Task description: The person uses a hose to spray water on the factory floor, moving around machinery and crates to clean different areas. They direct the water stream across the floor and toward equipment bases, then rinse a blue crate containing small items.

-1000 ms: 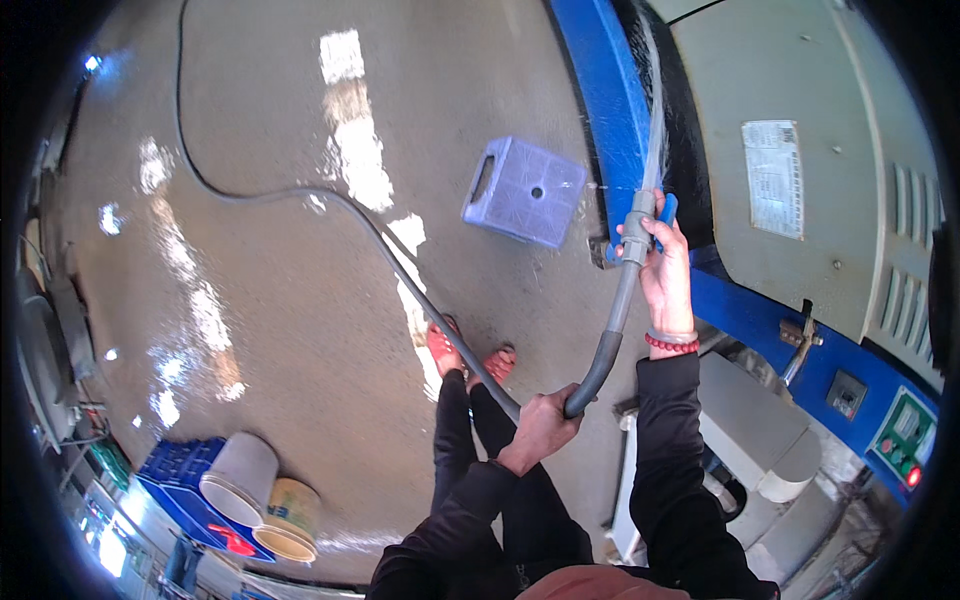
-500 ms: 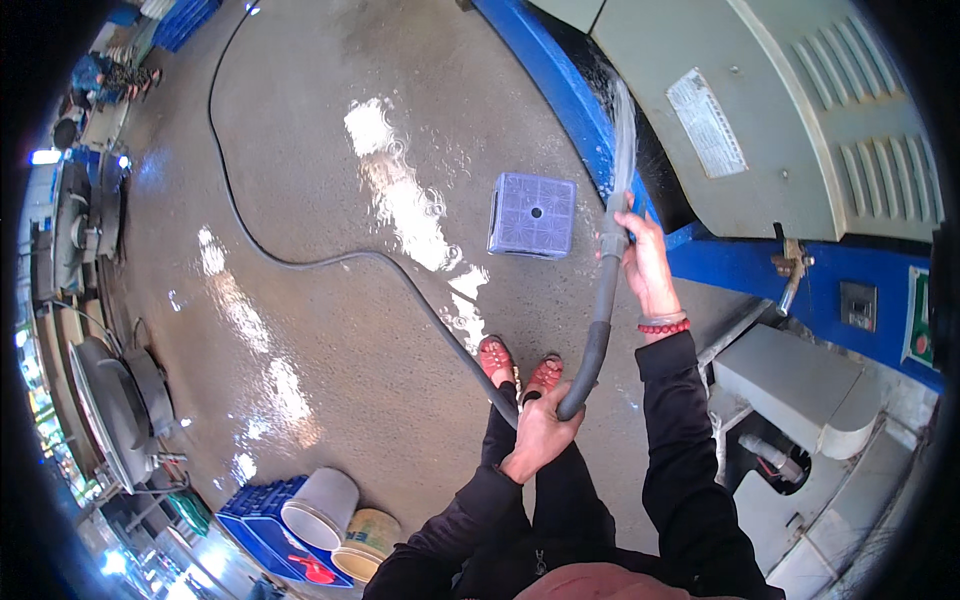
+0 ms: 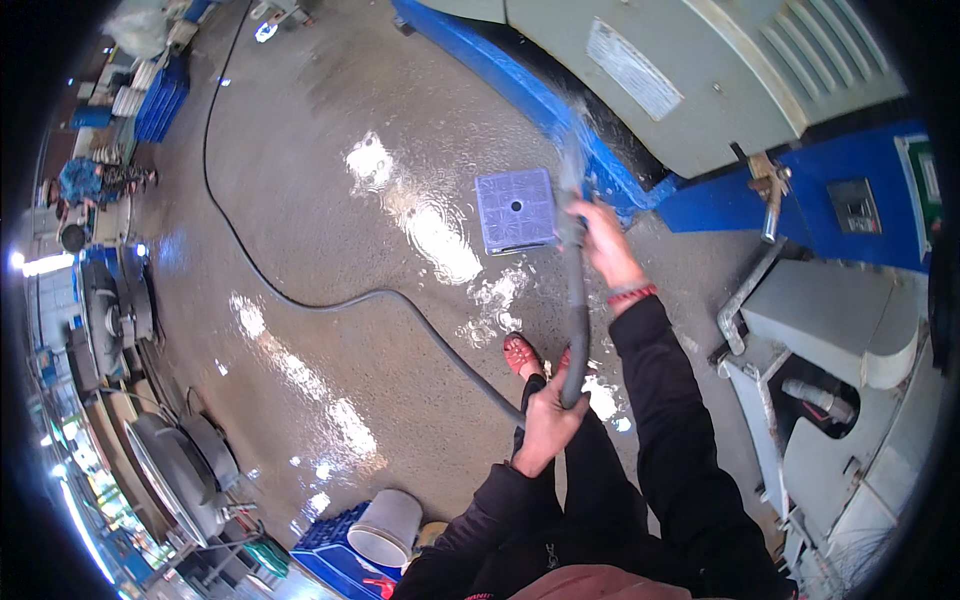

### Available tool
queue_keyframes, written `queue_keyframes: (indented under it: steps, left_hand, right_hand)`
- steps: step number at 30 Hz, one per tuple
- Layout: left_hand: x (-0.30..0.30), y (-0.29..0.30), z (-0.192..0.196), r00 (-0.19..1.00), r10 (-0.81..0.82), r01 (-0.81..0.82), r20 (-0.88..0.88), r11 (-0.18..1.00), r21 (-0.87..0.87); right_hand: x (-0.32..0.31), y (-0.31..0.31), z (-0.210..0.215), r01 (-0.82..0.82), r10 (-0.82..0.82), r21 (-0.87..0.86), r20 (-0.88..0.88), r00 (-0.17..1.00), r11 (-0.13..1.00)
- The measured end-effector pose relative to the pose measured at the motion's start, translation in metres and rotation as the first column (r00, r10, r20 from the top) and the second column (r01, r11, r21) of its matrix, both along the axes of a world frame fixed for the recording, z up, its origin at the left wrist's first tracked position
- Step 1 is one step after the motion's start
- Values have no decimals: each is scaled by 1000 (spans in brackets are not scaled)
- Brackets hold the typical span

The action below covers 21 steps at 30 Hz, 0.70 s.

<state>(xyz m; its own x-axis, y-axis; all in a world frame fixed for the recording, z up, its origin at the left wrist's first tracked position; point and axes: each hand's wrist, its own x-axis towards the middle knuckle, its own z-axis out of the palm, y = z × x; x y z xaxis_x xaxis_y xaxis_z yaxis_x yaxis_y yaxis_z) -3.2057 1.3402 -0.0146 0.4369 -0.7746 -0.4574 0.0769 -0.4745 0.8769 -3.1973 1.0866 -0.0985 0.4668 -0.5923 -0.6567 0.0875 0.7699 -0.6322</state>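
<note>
My left hand [image 3: 550, 425] is closed around a dark grey hose [image 3: 578, 315] close to my body. Further along, my right hand [image 3: 606, 242], with bracelets at the wrist, grips the hose near its outlet end. From that end a water spray [image 3: 572, 160] shoots away from me against the blue base [image 3: 480, 62] of a large grey-green machine [image 3: 730, 105]. Just left of the outlet, a square purple plastic stool [image 3: 500, 190] with a hole in its top stands on the wet floor [image 3: 300, 200].
The hose's long tail curves over the floor to the far left. A tap [image 3: 770, 195] sticks out at the right above a grey metal housing [image 3: 830, 310]. A white bucket [image 3: 385, 528] and a blue crate [image 3: 330, 540] stand near left. A person [image 3: 85, 182] is far left.
The hose's outlet has swung left toward the stool, and the spray has shifted from the machine's dark lower panel to its blue base. Both hands keep hold. The whole view has shifted.
</note>
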Motion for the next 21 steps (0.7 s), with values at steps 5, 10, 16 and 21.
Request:
queue_keyframes:
  steps: [5,10,16,21]
  left_hand:
    - [0,-11,9,987,99,-93,-124,994,57]
    - [-10,-5,15,998,-54,61,-41,980,190]
    - [-40,18,6,937,-338,350,-90,900,259]
    - [-54,11,-3,888,-425,459,-175,838,295]
  right_hand:
    - [36,-9,26,-49,89,-293,125,988,955]
    - [-17,11,2,116,-116,-96,12,993,989]
    - [-130,58,-44,340,-312,192,-159,937,921]
    - [-160,43,-32,405,-405,18,-20,914,914]
